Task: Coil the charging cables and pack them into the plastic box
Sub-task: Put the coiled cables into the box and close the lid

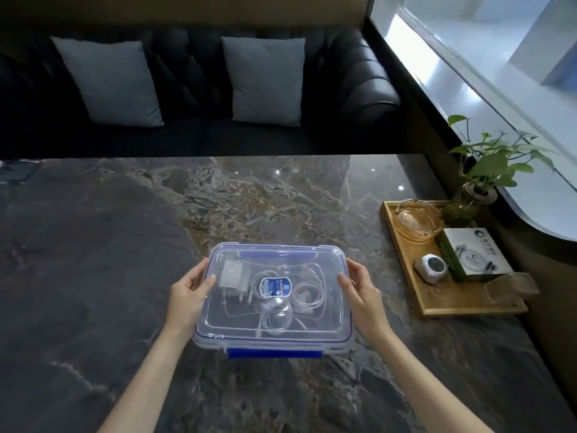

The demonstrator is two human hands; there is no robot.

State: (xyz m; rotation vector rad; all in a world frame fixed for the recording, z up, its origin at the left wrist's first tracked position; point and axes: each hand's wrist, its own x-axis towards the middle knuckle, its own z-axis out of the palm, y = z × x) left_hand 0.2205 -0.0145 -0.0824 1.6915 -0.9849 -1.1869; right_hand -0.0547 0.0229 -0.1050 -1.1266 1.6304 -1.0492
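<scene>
Late stage of packing: the coiled white charging cables point(282, 300) and a white charger plug point(233, 278) lie inside the lidded plastic box point(274, 334) on the marble table point(109, 260), gripped at its short sides by the left hand point(190, 292) and right hand point(362, 292), with the blue front latch point(274, 353) seemingly still to be checked.

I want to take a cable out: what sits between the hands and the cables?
The clear lid covers the box; the cables lie under it. Both hands, left and right, hold its sides.
</scene>
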